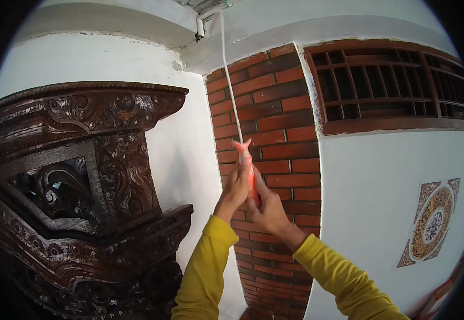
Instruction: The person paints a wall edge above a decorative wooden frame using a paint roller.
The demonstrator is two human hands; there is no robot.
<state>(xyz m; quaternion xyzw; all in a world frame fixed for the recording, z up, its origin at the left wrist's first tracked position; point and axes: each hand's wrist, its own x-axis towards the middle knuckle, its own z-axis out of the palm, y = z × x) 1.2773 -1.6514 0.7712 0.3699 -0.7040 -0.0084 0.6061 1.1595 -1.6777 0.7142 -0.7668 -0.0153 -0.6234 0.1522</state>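
Observation:
A red tool handle (251,183) with a flared, two-pointed top stands upright near the middle of the view. Around its upper part my left hand (235,186) is closed, and my right hand (269,209) grips it a little lower on the right side. From the top of the handle a thin whitish rod or line (230,80) runs up to the ceiling corner. Its upper end meets the area near a small white fitting (200,28); the exact contact is too small to tell.
Dark carved wooden furniture (128,160) fills the left side. Behind my hands is a red brick wall strip (272,128). At the upper right is a wooden window grille (381,85), with a patterned round tile panel (432,226) below on the white wall.

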